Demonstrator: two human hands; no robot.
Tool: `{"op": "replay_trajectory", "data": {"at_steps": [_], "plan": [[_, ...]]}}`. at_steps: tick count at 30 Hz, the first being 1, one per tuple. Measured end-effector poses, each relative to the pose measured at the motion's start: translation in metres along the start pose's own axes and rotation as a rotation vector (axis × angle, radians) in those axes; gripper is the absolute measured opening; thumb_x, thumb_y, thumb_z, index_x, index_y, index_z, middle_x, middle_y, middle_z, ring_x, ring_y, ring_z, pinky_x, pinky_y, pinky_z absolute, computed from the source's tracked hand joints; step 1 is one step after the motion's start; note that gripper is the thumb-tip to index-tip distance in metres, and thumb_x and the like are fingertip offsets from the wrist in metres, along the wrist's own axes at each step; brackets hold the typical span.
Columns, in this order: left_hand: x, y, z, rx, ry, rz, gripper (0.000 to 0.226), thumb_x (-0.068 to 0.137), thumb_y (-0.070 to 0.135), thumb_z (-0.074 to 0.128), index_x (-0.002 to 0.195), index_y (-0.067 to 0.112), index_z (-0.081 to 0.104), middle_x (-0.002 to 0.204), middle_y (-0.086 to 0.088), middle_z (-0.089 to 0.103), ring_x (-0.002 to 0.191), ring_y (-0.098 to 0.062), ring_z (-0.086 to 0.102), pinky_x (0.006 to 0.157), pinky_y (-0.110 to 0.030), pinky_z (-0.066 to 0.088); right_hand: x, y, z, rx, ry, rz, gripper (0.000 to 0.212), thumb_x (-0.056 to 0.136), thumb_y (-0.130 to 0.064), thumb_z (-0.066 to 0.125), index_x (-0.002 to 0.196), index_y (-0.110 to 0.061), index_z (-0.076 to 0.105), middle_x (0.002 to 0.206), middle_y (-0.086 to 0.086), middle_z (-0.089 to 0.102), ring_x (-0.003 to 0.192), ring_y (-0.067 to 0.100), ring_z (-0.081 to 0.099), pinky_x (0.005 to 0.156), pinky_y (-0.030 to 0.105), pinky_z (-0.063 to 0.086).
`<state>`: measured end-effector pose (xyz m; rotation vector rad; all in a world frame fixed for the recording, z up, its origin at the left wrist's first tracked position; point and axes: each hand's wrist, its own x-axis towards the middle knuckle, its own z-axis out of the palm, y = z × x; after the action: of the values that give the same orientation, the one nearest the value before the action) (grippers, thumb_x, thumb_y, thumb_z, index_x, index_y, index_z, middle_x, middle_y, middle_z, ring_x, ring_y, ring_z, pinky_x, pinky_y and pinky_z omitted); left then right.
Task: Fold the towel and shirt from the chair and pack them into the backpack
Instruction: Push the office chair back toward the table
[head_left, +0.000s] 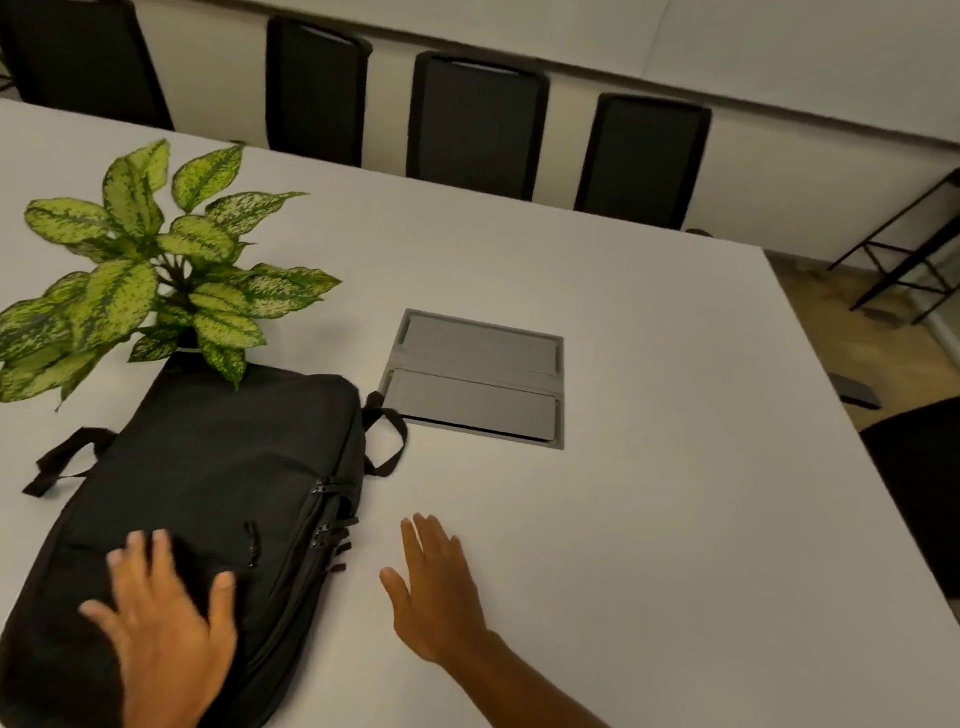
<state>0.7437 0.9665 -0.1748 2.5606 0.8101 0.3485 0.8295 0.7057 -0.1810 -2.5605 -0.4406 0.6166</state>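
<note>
White table (675, 467), items listed left to right. Potted plant (156, 270), variegated green leaves, at the far left; its lower leaves overhang the top end of the backpack. Backpack (208, 493), black, lying flat on the table with zippers closed along its right side; one strap loops out at the left, another at the upper right. Left hand (166, 639), palm down over the backpack's near end, fingers spread wide with the thumb out to the right; it grips nothing, and the blur makes it unclear whether the palm presses the fabric. Right hand (436, 587), just right of the backpack, open and flat over the bare tabletop, fingers extended and held close together, empty; contact with the table cannot be judged. Grey cable hatch (478, 379), two closed flaps, set into the table beyond the right hand. Black chairs (478, 119) lined along the far edge. Towel and shirt: not visible.
</note>
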Motion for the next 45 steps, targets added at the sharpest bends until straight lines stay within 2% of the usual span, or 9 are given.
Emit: {"op": "replay_trajectory", "data": {"at_steps": [4, 9, 15, 20, 30, 34, 36, 41, 45], "plan": [[-0.025, 0.055, 0.026, 0.095, -0.104, 0.187, 0.090, 0.092, 0.058, 0.031, 0.162, 0.001, 0.024, 0.172, -0.020, 0.012, 0.159, -0.042, 0.009, 0.121, -0.071, 0.012, -0.047, 0.052, -0.036, -0.044, 0.130, -0.005, 0.089, 0.091, -0.069, 0.000, 0.166, -0.021, -0.007, 0.171, -0.007, -0.021, 0.156, 0.011, -0.024, 0.129, 0.042, -0.011], [-0.083, 0.131, 0.038, 0.158, -0.151, 0.479, 0.090, 0.095, 0.056, 0.030, 0.160, -0.006, 0.025, 0.170, -0.025, 0.019, 0.154, -0.049, 0.023, 0.116, -0.070, 0.024, -0.137, 0.120, -0.077, -0.100, 0.280, 0.058, 0.085, 0.096, -0.064, -0.003, 0.165, -0.015, -0.010, 0.171, -0.003, -0.023, 0.155, 0.010, -0.027, 0.127, 0.040, -0.010], [-0.178, 0.208, 0.052, 0.068, -0.276, 0.638, 0.091, 0.099, 0.066, 0.014, 0.166, 0.004, 0.007, 0.176, -0.009, -0.005, 0.162, -0.035, 0.000, 0.124, -0.068, 0.017, -0.262, 0.188, -0.111, -0.092, 0.406, 0.163, 0.080, 0.098, -0.059, -0.003, 0.164, -0.015, -0.012, 0.170, -0.005, -0.025, 0.155, 0.009, -0.027, 0.127, 0.037, -0.008], [-0.274, 0.282, 0.053, 0.009, -0.305, 0.822, 0.088, 0.100, 0.062, 0.016, 0.165, 0.003, 0.008, 0.176, -0.010, -0.004, 0.162, -0.033, -0.002, 0.124, -0.067, 0.017, -0.374, 0.239, -0.124, -0.081, 0.512, 0.238, 0.079, 0.099, -0.058, -0.003, 0.164, -0.015, -0.013, 0.171, -0.004, -0.024, 0.155, 0.009, -0.026, 0.127, 0.036, -0.008], [-0.478, 0.388, 0.057, -0.039, -0.430, 1.126, 0.088, 0.100, 0.062, 0.020, 0.165, 0.003, 0.009, 0.176, -0.009, -0.005, 0.162, -0.030, -0.005, 0.124, -0.066, 0.016, -0.599, 0.326, -0.112, -0.050, 0.675, 0.541, 0.071, 0.106, -0.055, 0.005, 0.163, -0.019, -0.018, 0.168, -0.009, -0.029, 0.154, 0.006, -0.028, 0.128, 0.037, -0.013], [-0.554, 0.431, 0.062, -0.021, -0.517, 1.246, 0.095, 0.098, 0.072, 0.005, 0.165, 0.006, 0.013, 0.175, -0.010, -0.001, 0.162, -0.032, 0.001, 0.125, -0.065, 0.018, -0.680, 0.348, -0.097, -0.015, 0.745, 0.677, 0.075, 0.102, -0.058, 0.001, 0.163, -0.018, -0.016, 0.168, -0.009, -0.029, 0.155, 0.009, -0.026, 0.125, 0.033, -0.015], [-0.587, 0.452, 0.062, -0.017, -0.557, 1.288, 0.101, 0.093, 0.079, -0.003, 0.166, 0.010, 0.012, 0.175, -0.009, -0.003, 0.161, -0.032, 0.000, 0.127, -0.061, 0.011, -0.713, 0.353, -0.090, -0.014, 0.764, 0.740, 0.079, 0.098, -0.060, -0.003, 0.163, -0.018, -0.016, 0.169, -0.008, -0.028, 0.155, 0.010, -0.026, 0.123, 0.033, -0.015], [-0.658, 0.488, 0.065, -0.053, -0.615, 1.460, 0.103, 0.087, 0.080, -0.011, 0.167, 0.015, 0.002, 0.173, -0.004, -0.018, 0.160, -0.026, -0.013, 0.129, -0.052, -0.003, -0.782, 0.357, -0.063, 0.017, 0.814, 0.906, 0.070, 0.110, -0.049, 0.017, 0.164, -0.017, -0.014, 0.169, -0.009, -0.028, 0.155, 0.010, -0.028, 0.124, 0.035, -0.013], [-0.700, 0.505, 0.066, -0.071, -0.703, 1.609, 0.100, 0.091, 0.076, -0.007, 0.167, 0.013, 0.007, 0.173, -0.005, -0.014, 0.161, -0.027, -0.009, 0.128, -0.053, 0.000, -0.818, 0.351, -0.048, 0.039, 0.862, 1.051, 0.073, 0.105, -0.057, 0.002, 0.164, -0.017, -0.014, 0.169, -0.008, -0.027, 0.156, 0.010, -0.025, 0.125, 0.036, -0.011]]}}
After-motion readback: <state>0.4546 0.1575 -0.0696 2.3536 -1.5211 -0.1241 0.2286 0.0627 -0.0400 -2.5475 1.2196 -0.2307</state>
